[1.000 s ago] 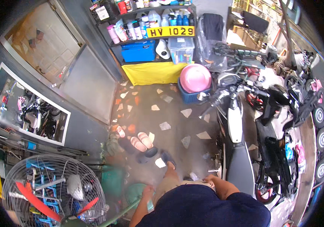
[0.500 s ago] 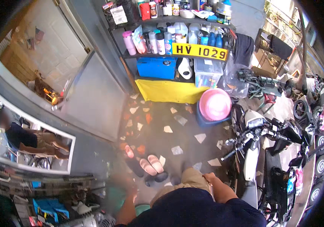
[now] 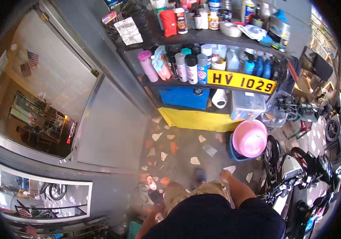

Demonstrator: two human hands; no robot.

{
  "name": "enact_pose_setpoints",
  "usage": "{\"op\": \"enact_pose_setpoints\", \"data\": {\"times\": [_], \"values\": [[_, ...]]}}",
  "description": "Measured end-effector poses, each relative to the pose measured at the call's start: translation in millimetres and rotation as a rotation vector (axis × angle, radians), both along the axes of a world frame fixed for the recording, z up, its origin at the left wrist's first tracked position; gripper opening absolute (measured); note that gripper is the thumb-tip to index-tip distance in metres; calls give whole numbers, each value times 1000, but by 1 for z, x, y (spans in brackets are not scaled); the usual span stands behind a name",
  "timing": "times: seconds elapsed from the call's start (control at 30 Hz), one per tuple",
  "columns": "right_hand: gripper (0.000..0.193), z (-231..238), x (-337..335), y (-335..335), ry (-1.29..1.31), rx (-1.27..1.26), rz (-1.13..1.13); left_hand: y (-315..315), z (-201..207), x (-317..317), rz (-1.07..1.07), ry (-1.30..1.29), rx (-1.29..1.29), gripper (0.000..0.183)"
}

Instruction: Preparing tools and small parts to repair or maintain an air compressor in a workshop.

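Cluttered workshop, speckled floor, shelves of spray cans far side. Right hand hanging empty, fingers loose, near pink bowl at right. Left hand blurred, grip unclear. Looks like walking between jobs; next move probably needs picking a target.

Grey metal wall, cluttered shelves, speckled terrazzo floor, possibly mirrored window, daylight

Speckled terrazzo floor w/ pink basin on blue tub, sandals; shelf of spray cans.
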State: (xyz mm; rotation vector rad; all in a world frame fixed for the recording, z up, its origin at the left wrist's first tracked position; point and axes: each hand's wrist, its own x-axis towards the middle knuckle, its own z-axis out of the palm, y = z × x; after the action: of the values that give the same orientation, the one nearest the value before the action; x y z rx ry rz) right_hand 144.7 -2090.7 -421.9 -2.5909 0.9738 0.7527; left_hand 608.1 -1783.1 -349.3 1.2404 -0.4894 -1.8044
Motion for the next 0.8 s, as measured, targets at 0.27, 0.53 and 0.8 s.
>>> {"op": "enact_pose_setpoints", "data": {"times": [0.27, 0.53, 0.8], "values": [[35, 101, 161, -186, -584, 54, -1033, -56, -22, 97, 18, -664, 372, 30], [28, -27, 156, -156, -80, 202, -306, -225, -75, 169, -93, -966, 227, 40], [67, 8, 380, -137, 278, 477, -907, -290, -92, 241, -429, -911, 105, 34]]}}
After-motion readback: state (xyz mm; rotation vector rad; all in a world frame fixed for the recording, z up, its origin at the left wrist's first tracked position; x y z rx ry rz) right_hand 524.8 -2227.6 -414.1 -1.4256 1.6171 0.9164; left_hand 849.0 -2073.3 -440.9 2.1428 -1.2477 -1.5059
